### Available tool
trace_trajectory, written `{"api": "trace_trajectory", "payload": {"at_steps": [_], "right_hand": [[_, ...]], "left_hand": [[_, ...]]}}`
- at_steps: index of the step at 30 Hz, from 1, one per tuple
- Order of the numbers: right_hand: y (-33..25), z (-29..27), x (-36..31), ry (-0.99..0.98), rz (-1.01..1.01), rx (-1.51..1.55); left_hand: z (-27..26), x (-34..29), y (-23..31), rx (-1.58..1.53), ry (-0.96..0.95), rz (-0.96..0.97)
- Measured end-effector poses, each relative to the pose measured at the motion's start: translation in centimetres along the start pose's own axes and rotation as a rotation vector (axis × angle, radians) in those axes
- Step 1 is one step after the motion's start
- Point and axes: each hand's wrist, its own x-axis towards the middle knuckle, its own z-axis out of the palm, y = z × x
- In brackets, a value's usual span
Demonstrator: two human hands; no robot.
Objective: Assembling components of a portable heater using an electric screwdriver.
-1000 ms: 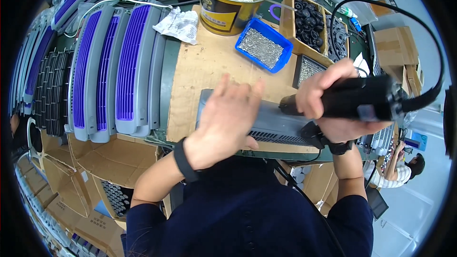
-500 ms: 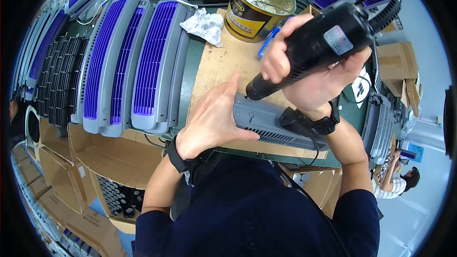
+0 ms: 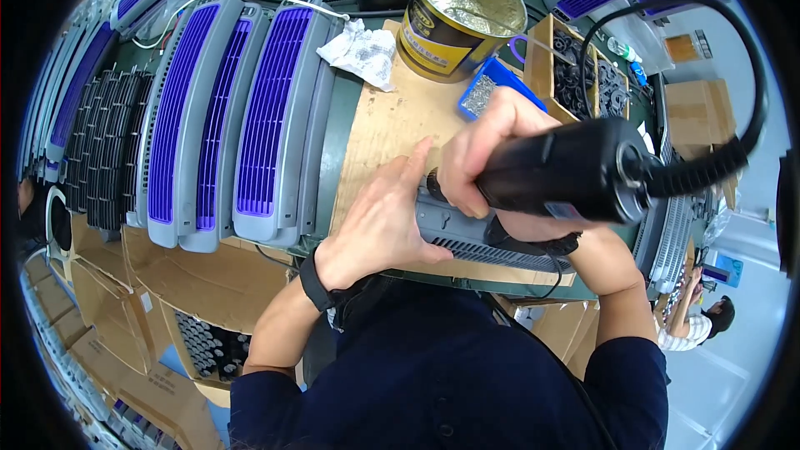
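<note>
My right hand (image 3: pixel 487 154) grips a black electric screwdriver (image 3: pixel 567 168) with a coiled black cable (image 3: pixel 733 92), its tip down on a long grey plastic panel (image 3: pixel 475 237). That panel lies across a cardboard sheet (image 3: pixel 392 129) on the bench. My left hand (image 3: pixel 383 217) lies flat on the panel's left end, fingers together, a black band on the wrist. The screwdriver's tip and the middle of the panel are hidden behind my hands.
Grey and purple vent panels (image 3: pixel 250 108) lie side by side at left, beside black grilles (image 3: pixel 108 142). A yellow tin (image 3: pixel 458 17), crumpled paper (image 3: pixel 362 50), a blue tray of screws (image 3: pixel 487 92) and wooden bins of black parts (image 3: pixel 575 71) stand behind. Cardboard boxes (image 3: pixel 167 300) sit below. Another person (image 3: pixel 696 321) is at lower right.
The screwdriver swung from lying level over the panel, up, and down onto the panel's left part. My left hand slid to the panel's left end.
</note>
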Motion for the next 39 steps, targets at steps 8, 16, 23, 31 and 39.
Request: {"api": "trace_trajectory", "payload": {"at_steps": [8,16,23,31,39], "right_hand": [[-0.1,-1.9,-0.5,0.200,-0.379,0.167],[-4.6,-16.5,-13.3,1.157,-0.078,-0.678],[8.1,-24.9,-25.4,1.116,0.390,-1.391],[8.2,-15.3,-24.7,0.727,-0.031,-0.779],[10.5,-11.5,-24.7,0.749,-0.079,-0.342]], "left_hand": [[-0.5,0.8,1.5,0.080,-0.036,-0.112],[-0.3,-0.7,1.9,0.093,0.028,-0.017],[-0.1,-0.6,3.0,0.209,-0.015,0.164],[-0.2,-0.1,1.6,0.119,-0.032,0.169],[-1.0,0.6,2.4,-0.429,-0.148,-0.191]]}}
